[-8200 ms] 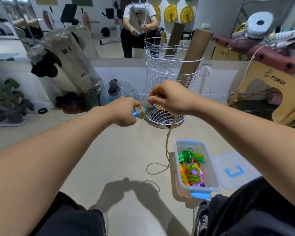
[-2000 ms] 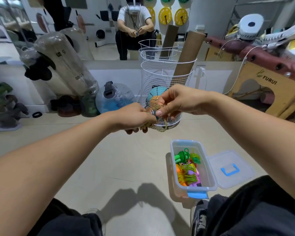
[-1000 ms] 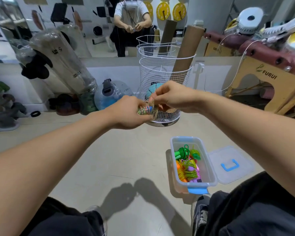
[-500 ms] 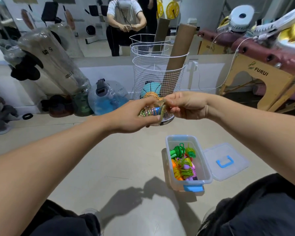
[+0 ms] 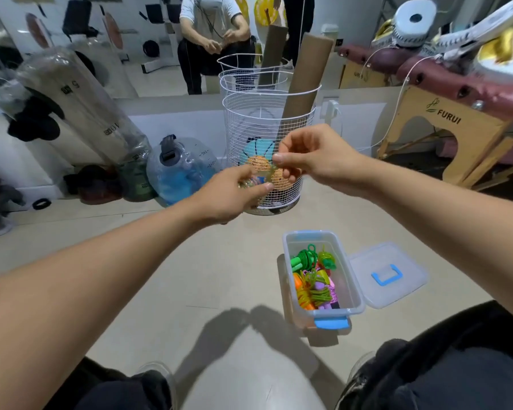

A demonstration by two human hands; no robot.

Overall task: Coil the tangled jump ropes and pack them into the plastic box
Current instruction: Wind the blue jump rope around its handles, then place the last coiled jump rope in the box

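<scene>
Mid-frame, the left hand [image 5: 228, 196] clasps a blurred coiled rope [image 5: 251, 183] while the right hand [image 5: 311, 156] pinches its loose end, likely finishing the wrap; next it must go down into the open box [image 5: 353, 291] at lower right.

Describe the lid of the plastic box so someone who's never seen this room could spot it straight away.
Start at the tall white wire basket by the wall, then look down the floor to the clear plastic box of coloured ropes. The lid lies flat on the floor just right of it, the only flat clear panel, with a blue handle on top.
</scene>
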